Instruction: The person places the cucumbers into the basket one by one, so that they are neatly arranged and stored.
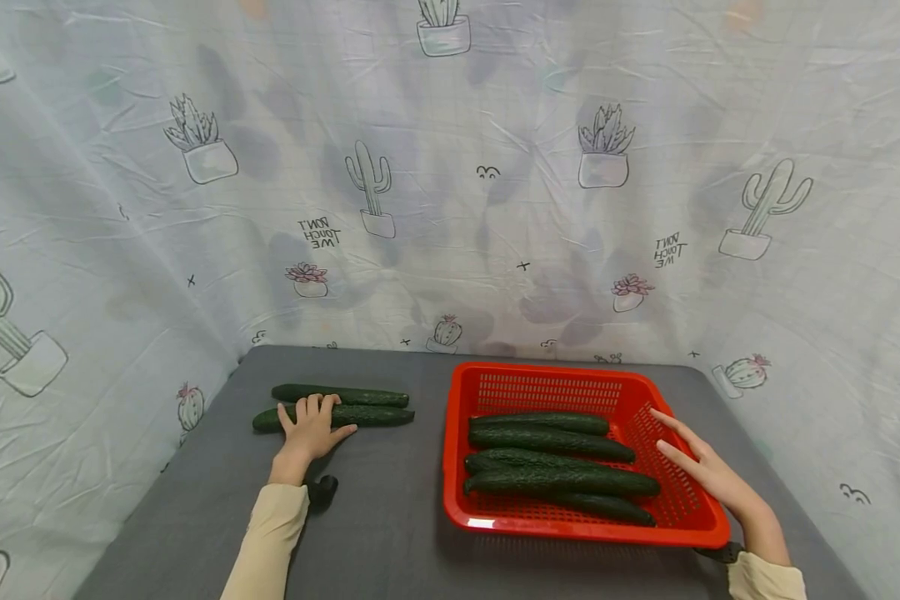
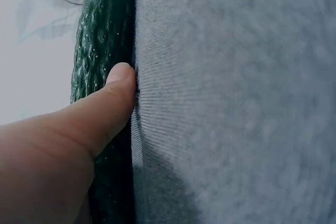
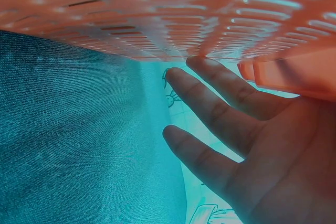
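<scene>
My left hand (image 1: 309, 429) lies over the nearer of two dark green cucumbers (image 1: 375, 415) at the left of the table, fingers bent across it. In the left wrist view its thumb (image 2: 116, 98) presses along that cucumber's bumpy side (image 2: 100, 40). Just behind, the farther cucumber (image 1: 367, 397) lies nearly parallel. My right hand (image 1: 720, 479) is at the right side of a red slotted basket (image 1: 461, 508), two straight digits reaching over its rim. Seen from the right wrist, three spread, nearly straight fingers (image 3: 210, 106) extend below the basket's slotted surface (image 3: 173, 24).
Several cucumbers (image 1: 562, 479) lie lengthwise inside the basket, mostly toward its left and middle. Both stand on a grey cloth-covered table (image 1: 390, 517). A pale curtain (image 1: 450, 125) printed with cacti hangs behind and along both sides.
</scene>
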`<state>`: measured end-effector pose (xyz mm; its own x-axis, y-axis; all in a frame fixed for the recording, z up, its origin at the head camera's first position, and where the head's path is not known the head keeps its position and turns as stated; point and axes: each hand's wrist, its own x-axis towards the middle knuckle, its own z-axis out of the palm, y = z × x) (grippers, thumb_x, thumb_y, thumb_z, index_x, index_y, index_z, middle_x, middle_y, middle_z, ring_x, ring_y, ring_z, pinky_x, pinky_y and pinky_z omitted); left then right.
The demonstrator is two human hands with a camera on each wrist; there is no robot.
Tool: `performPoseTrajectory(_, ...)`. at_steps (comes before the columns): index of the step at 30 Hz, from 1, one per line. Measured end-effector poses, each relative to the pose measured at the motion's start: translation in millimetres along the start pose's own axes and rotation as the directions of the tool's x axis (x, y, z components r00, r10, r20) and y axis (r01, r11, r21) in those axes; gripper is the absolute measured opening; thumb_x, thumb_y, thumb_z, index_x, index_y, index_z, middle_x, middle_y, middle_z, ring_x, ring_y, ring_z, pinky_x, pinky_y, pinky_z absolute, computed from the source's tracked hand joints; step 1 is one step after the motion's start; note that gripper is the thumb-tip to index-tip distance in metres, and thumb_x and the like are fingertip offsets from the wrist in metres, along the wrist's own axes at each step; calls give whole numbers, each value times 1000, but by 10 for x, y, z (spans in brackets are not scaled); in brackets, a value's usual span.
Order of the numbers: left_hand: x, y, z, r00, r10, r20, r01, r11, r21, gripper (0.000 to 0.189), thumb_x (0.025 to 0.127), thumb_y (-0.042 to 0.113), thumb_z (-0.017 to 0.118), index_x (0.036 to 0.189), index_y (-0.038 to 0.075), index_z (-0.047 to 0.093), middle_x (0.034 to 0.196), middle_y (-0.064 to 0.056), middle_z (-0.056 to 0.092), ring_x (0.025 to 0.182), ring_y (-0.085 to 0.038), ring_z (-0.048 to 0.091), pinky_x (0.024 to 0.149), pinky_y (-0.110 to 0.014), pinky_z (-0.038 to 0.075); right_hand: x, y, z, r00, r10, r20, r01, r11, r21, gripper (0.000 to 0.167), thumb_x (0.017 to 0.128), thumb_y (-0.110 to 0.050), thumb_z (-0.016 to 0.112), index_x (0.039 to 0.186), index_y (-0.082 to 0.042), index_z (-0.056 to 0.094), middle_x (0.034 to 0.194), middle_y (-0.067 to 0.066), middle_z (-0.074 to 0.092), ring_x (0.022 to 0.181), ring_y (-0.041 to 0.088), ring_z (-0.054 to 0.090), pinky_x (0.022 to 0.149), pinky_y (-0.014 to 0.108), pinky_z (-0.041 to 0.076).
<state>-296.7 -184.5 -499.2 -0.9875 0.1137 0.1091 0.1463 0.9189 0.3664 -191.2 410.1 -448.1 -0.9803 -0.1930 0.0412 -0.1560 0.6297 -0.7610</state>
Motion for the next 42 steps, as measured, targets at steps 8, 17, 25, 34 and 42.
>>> performPoseTrajectory(8,27,-21,15,1000,-8,-12,8,1000,-11,51,86,42,62,120,8,43,128,-27,32,124,-50,19,98,-71,-11,7,-1,0,1000,7,8,-7,1000,1,54,99,-26,43,148,-14,21,150,21,19,130,43,22,88,68,29)
performPoseTrajectory(17,57,-22,46,1000,9,-19,-9,1000,11,49,84,47,62,115,13,47,111,-21,38,111,-47,30,97,-71,-5,-5,26,-16,999,37,14,-37,999,1,55,100,-28,42,149,-18,19,150,21,17,130,45,20,87,69,28)
performPoseTrajectory(25,17,106,-17,1000,7,-21,-7,1000,-23,47,85,48,61,115,14,47,107,-18,38,106,-44,32,98,-70,-1,4,41,-19,1000,21,15,-21,1000,-20,55,100,-27,42,149,-17,18,149,24,17,128,46,20,87,69,27)
performPoseTrajectory(34,3,343,-134,990,38,-134,-41,999,-16,50,87,49,57,122,14,49,113,-21,40,108,-46,32,100,-68,3,-12,50,-17,999,38,21,-38,999,0,55,100,-27,41,149,-19,17,150,22,16,129,46,20,87,69,28)
performPoseTrajectory(42,-42,596,-282,981,49,-188,-52,999,-11,49,88,51,54,123,16,48,113,-19,39,104,-43,32,98,-64,9,15,39,-24,999,36,23,-36,999,-9,55,100,-28,41,149,-17,17,150,22,16,130,46,20,87,69,27)
